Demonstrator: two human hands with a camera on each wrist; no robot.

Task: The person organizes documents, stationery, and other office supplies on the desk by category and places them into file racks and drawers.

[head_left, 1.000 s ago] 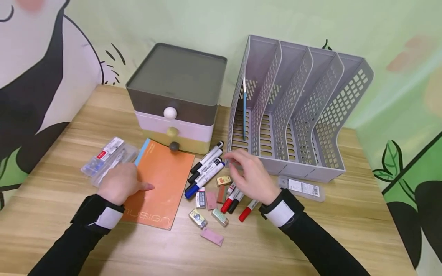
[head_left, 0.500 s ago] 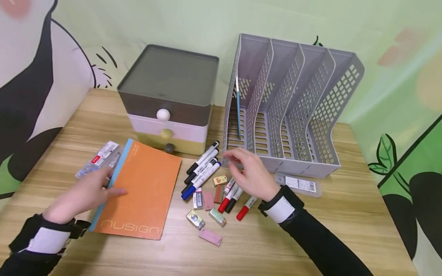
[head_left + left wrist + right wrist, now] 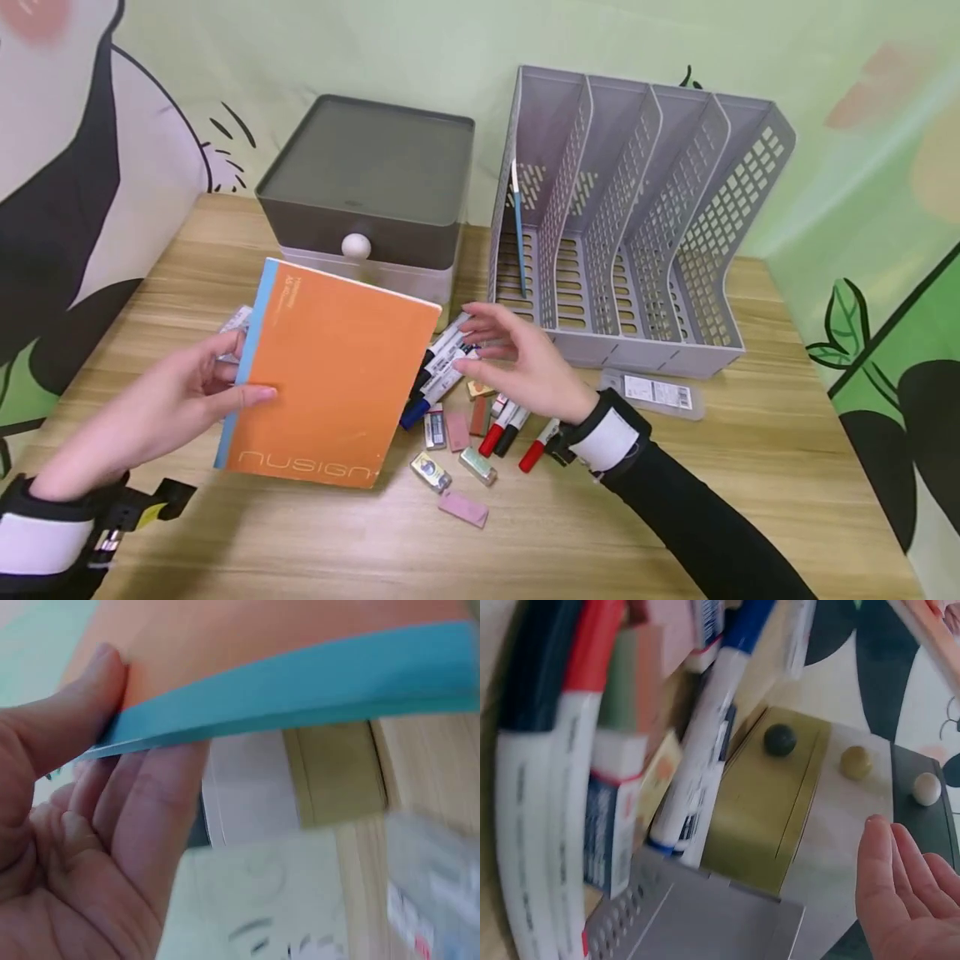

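Note:
My left hand pinches an orange notebook by its blue spine, thumb on the cover and fingers behind. The notebook is raised off the table, tilted, covering the lower drawers in the head view. In the left wrist view, the blue spine runs between thumb and fingers. My right hand hovers with loosely bent fingers above the whiteboard markers, holding nothing. The right wrist view has its fingers apart from the markers and drawers. Red- and black-capped markers lie below that hand.
A drawer box with round knobs stands at the back. Right of it is a grey file rack, with a thin blue-edged book in its leftmost slot. Several erasers lie in front. Clear plastic cases lie at both sides.
The left hand went from lying over the notebook to gripping its spine, sliding it left, then lifting it. The right hand rose slightly and its fingers spread.

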